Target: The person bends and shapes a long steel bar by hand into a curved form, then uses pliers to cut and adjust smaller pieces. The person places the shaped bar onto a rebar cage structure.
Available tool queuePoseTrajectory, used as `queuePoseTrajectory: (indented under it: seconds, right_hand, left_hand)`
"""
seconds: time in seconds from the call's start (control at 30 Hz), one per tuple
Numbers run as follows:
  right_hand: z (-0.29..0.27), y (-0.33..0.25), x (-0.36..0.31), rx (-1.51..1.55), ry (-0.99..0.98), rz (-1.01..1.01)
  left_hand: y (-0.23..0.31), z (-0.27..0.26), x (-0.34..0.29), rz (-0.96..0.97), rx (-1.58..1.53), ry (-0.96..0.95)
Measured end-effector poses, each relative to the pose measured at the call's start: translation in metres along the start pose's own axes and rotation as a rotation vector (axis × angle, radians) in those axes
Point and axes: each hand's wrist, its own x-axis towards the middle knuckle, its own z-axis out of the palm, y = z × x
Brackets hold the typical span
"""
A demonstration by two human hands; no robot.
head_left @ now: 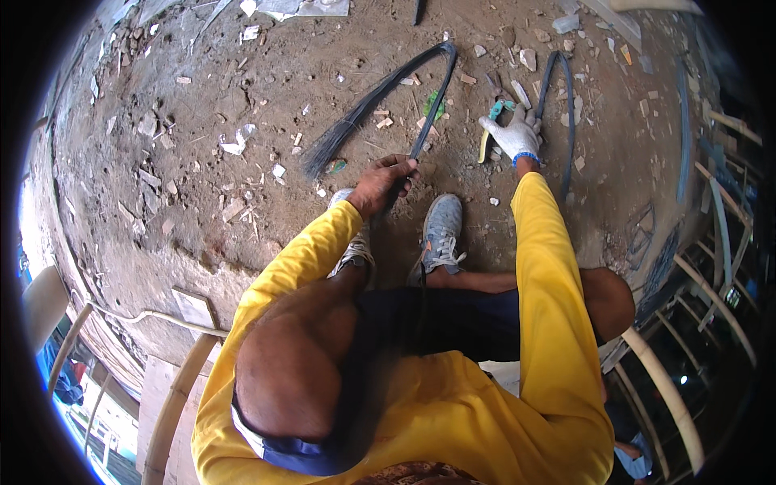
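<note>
My bare left hand [384, 186] is closed around one leg of a bundle of thin black wire [368, 109]. The bundle bends sharply at its far end, and its loose ends fan out on the dirt to the left. My right hand [516, 136], in a pale knit glove with a blue cuff, reaches down to the ground with thumb and fingers apart. Under and beside it lies a hand tool with a teal part [500, 107] and a yellow handle [484, 148], apparently pliers, partly hidden by the glove. A second bent wire bundle [570, 113] lies right of the glove.
Bare dirt ground [267, 73] carries stones, wood chips and scraps, including crumpled white litter [237, 140]. My grey shoes [442, 230] stand just behind the wire. Bamboo poles [178, 404] rise at lower left, with more bamboo poles [667, 396] at right.
</note>
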Motion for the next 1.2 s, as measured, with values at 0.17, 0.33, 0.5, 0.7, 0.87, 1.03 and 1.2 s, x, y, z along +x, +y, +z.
queuePoseTrajectory:
  seconds: [0.17,0.33,0.5,0.7,0.87,1.03,1.2]
  right_hand:
    - [-0.017,-0.008,0.006,-0.162,-0.149,-0.022]
    - [-0.027,-0.004,0.015,-0.202,-0.246,-0.065]
    - [-0.044,0.009,0.013,0.003,-0.293,-0.169]
    - [-0.107,0.010,-0.045,0.721,-0.565,-0.169]
    - [-0.134,-0.001,-0.156,1.314,-1.009,0.047]
    - [-0.095,-0.020,-0.245,1.111,-1.069,0.335]
    - [-0.045,-0.031,-0.261,1.274,-0.967,0.322]
  left_hand:
    - [0.007,0.015,-0.010,0.131,0.299,0.101]
    - [0.009,0.018,-0.007,0.135,0.351,0.127]
    - [0.007,0.008,0.000,0.050,0.242,0.075]
    - [0.003,0.006,0.004,0.044,0.213,0.071]
    - [0.003,0.009,0.007,0.006,0.174,0.090]
    - [-0.002,0.015,0.011,0.022,0.111,0.089]
    - [-0.008,0.016,0.016,0.034,0.026,0.051]
